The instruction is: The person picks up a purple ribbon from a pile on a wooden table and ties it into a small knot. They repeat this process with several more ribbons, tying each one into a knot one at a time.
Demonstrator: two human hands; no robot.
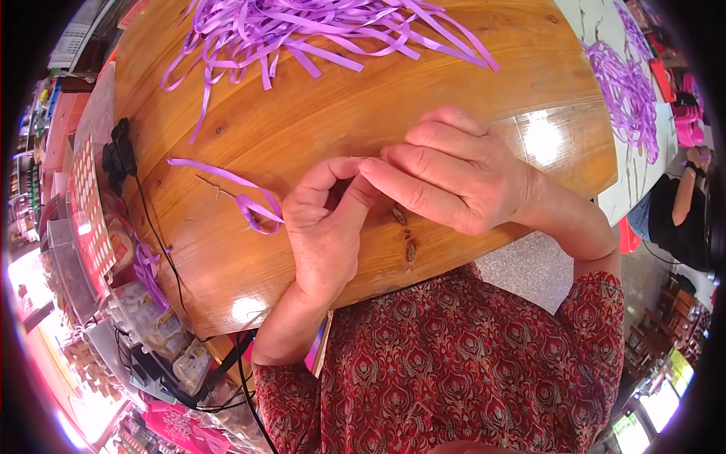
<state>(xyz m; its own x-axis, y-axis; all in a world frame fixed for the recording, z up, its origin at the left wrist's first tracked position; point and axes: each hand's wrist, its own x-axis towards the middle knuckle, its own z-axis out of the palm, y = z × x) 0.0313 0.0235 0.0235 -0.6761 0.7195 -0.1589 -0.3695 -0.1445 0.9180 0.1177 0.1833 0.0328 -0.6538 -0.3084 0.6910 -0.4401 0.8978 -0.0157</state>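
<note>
Over the wooden table, my two hands meet at their fingertips. My left hand [324, 227] is closed, thumb and forefinger pinched together; a purple ribbon [236, 177] comes out from its outer side and loops on the tabletop. My right hand [461, 170] is closed too, with its fingers bent and its fingertips against those of the left. What lies between the fingertips is hidden. Beside the ribbon rests a thin, brownish twisted piece [215, 188], too small to name. A large tangled pile of purple ribbons [302, 30] spreads across the far side.
More purple ribbons [624, 91] lie on a white surface at the far right. A black clip-like object [119, 155] with a cable [157, 238] sits at the table's left edge. Plastic boxes and bags [151, 318] crowd the left. Another person [681, 204] is at the right.
</note>
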